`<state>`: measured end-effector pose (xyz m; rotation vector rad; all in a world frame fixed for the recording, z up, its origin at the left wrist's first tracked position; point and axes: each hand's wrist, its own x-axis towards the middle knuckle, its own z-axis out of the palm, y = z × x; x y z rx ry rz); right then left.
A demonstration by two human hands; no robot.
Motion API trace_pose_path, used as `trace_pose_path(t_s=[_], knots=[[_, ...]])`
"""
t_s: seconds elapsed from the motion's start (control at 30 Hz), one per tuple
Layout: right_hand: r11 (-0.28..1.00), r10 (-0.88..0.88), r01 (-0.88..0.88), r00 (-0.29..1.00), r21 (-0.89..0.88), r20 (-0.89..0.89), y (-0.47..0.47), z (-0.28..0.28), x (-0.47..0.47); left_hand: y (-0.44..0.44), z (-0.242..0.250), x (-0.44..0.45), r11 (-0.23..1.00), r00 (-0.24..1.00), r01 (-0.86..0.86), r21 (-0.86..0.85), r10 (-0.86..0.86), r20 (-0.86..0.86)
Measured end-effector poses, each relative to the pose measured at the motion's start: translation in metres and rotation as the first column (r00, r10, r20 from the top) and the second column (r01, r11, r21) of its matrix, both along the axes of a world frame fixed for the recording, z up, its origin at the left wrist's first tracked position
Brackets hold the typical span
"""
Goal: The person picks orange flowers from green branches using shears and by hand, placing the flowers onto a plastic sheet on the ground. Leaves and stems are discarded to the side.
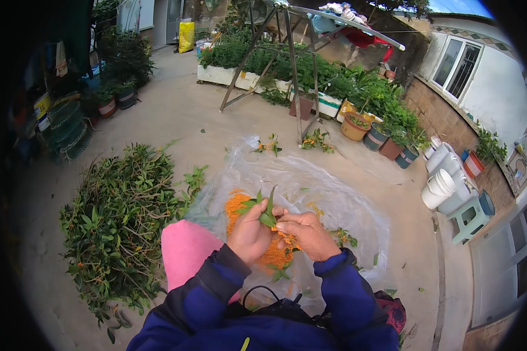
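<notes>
My left hand [251, 234] holds a small leafy sprig [268, 216] with green leaves pointing up and orange blossoms at its lower end. The fingers of my right hand [305, 232] pinch at those blossoms, close against the left fingertips. Below both hands, a heap of small orange flowers [235, 206] lies on a clear plastic sheet [355, 210] spread over the ground. Another flowering sprig [343, 237] rests on the sheet to the right of my right hand. Part of the heap is hidden behind my hands.
To the left lies a big pile of leafy cut branches [123, 228]. Flowering sprigs [317, 140] lie beyond the sheet, near a metal rack's leg [296, 87]. Potted plants [355, 126] line the far right; a white bucket [438, 188] and a green plastic stool [469, 219] stand at right.
</notes>
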<state>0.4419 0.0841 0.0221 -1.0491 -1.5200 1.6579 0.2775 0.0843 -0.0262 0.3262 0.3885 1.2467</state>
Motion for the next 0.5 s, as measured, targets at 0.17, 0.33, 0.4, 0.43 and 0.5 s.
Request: trace_pose_path(t_s=[0.17, 0.33, 0.4, 0.43, 0.5], knots=[[0.970, -0.016, -0.024, 0.986, -0.242, -0.163, 0.028, -0.016, 0.005, 0.026, 0.006, 0.004, 0.994, 0.993, 0.056, -0.089, -0.064, -0.095], [0.949, -0.100, 0.039, 0.978, -0.313, -0.182, 0.044, -0.026, 0.008, 0.062, -0.009, 0.010, 0.988, 0.992, 0.127, -0.083, -0.128, -0.006], [0.939, -0.128, 0.062, 0.976, -0.339, -0.176, 0.054, -0.031, 0.012, 0.081, -0.016, 0.015, 0.979, 0.986, 0.165, -0.118, -0.160, 0.052], [0.932, -0.139, 0.070, 0.975, -0.355, -0.174, 0.058, -0.035, 0.013, 0.090, -0.020, 0.016, 0.974, 0.982, 0.181, -0.139, -0.171, 0.080], [0.916, -0.163, 0.082, 0.971, -0.392, -0.177, 0.067, -0.044, 0.017, 0.104, -0.025, 0.021, 0.969, 0.986, 0.168, -0.182, -0.164, 0.037]])
